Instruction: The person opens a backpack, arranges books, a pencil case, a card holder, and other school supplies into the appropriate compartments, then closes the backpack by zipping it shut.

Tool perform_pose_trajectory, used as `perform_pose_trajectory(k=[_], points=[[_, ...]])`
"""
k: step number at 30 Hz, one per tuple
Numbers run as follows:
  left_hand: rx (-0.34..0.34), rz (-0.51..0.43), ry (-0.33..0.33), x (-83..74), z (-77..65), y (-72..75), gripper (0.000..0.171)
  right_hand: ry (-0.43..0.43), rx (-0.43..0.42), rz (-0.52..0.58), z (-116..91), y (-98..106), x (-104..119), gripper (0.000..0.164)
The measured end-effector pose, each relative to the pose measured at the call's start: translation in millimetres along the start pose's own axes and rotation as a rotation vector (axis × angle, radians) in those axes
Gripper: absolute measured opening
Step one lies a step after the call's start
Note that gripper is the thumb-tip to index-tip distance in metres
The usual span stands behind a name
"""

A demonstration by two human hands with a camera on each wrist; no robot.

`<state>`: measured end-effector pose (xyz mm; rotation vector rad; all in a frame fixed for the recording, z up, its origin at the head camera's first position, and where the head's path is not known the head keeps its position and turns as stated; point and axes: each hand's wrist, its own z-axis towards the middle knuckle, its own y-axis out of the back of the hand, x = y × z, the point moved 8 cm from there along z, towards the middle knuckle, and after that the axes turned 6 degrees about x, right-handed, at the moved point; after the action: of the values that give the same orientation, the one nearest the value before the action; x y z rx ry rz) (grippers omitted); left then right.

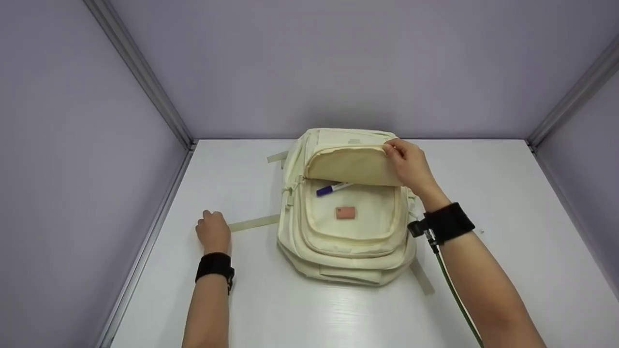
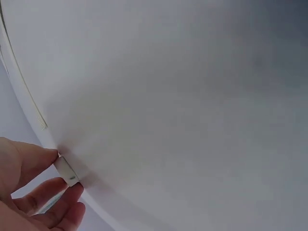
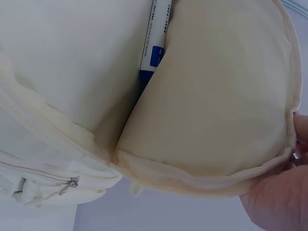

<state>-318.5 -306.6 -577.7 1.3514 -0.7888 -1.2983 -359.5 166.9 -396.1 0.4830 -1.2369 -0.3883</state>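
Observation:
A cream backpack (image 1: pixel 292 237) lies on the table with its front pocket unzipped. My right hand (image 1: pixel 411 166) pinches the edge of the pocket flap (image 1: pixel 355 164) and holds it lifted. Inside the pocket are a pink rectangular eraser (image 1: pixel 345 213) and a white marker (image 1: pixel 331 188) with a blue cap; the flap covers part of the marker. To the left of the bag, my left hand (image 1: pixel 213 232) is low at the table. Its thumb and fingers pinch a small white block (image 2: pixel 66 171), visible in the left wrist view and hidden in the head view.
Flat straps (image 1: pixel 254 223) extend from the bag's left side, and another strap (image 1: pixel 422 276) lies at its lower right. The white table (image 1: pixel 309 314) meets grey-lilac walls (image 1: pixel 309 72) at the back and sides. A green cable (image 1: pixel 454 285) runs along my right forearm.

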Motion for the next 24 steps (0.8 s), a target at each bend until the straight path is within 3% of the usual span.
perform_pose_trajectory(k=[5,10,13,18,24], points=[[-0.087,-0.089,-0.065,-19.5,-0.9,9.6,0.010,0.000,0.010,0.009,0,-1,0,0.028],[-0.165,-0.188,-0.198,-61.9,-5.6,32.0,0.013,-0.002,0.014,0.009,1,-2,0,0.029],[-0.226,-0.221,-0.336,-98.1,-13.6,51.4,0.011,-0.001,0.016,0.011,1,-2,-1,0.029],[-0.314,-0.266,-0.625,-161.7,-40.0,81.4,0.008,-0.008,0.035,0.017,1,-2,-2,0.033],[-0.327,-0.278,-0.928,-231.0,-76.4,100.0,0.013,-0.027,0.036,-0.007,4,1,-2,0.033]])
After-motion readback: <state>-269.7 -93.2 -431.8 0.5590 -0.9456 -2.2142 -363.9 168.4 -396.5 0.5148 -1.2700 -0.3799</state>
